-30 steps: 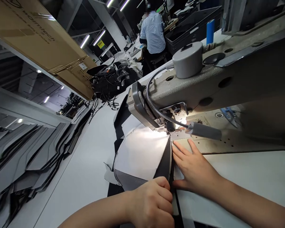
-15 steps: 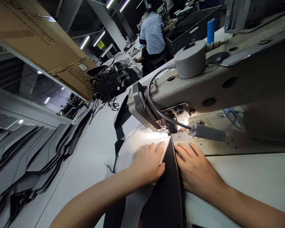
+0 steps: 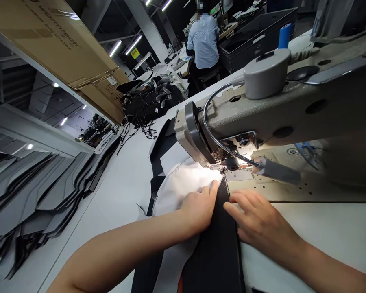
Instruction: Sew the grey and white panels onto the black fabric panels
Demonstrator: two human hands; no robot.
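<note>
My left hand (image 3: 198, 207) lies flat, fingers stretched, on a white fabric panel (image 3: 183, 185) beside a black strip (image 3: 219, 244) that runs up to the needle area (image 3: 224, 165) of the sewing machine (image 3: 277, 110). My right hand (image 3: 259, 221) rests on the strip's right edge with its fingers extended toward the presser foot. Both hands press the layers down on the machine bed; neither grips anything. A gooseneck lamp (image 3: 273, 171) lights the seam just ahead of my fingertips.
Stacks of grey cut panels (image 3: 33, 195) fill the left side of the white table (image 3: 118, 195). A heap of dark pieces (image 3: 152, 99) lies further back. Cardboard boxes (image 3: 57, 44) sit on a shelf above. A person in a light blue shirt (image 3: 203, 38) works far behind.
A second ago my left hand was fisted on the folded strip near me; it opened, moved forward onto the white panel, and the black strip now lies flat. Both hands edged toward the needle.
</note>
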